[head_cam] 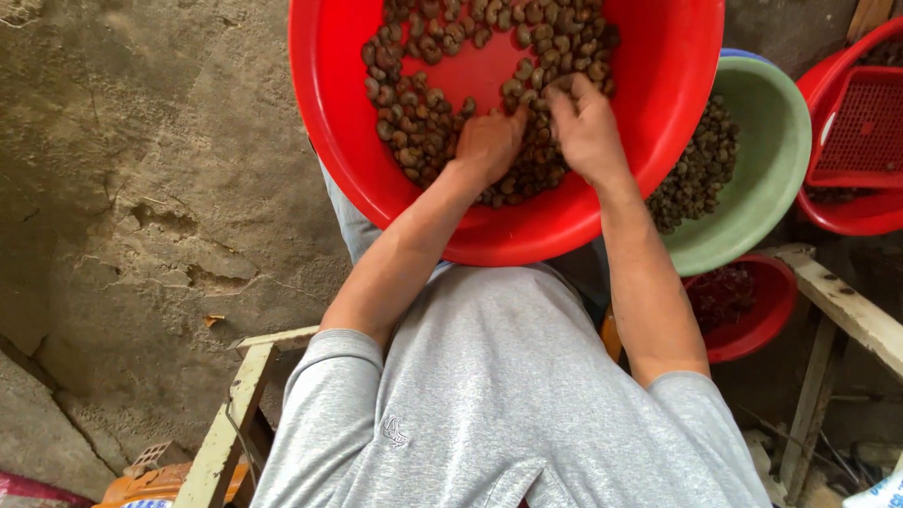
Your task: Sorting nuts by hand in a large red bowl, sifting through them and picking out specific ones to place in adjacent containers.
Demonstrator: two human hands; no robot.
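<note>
Here the ground is rough, cracked grey concrete (141, 216), with worn pale wooden frames at the lower left (230, 414) and at the right (847, 306). There are four basins: a big red basin (677, 103) on the person's lap, a green basin (785, 141) just beside it on the right, a small red basin (767, 310) below that, and another red one (875, 212) at the right edge, which holds a red slotted tray (861, 127). Brown nuts (414, 122) lie in the big red basin, too many to count, and more fill the green one. The left hand (487, 143) rests curled in the nuts, and whether it grips any cannot be told. The right hand (585, 124) is bent, its fingertips (569, 87) pinching a nut.
</note>
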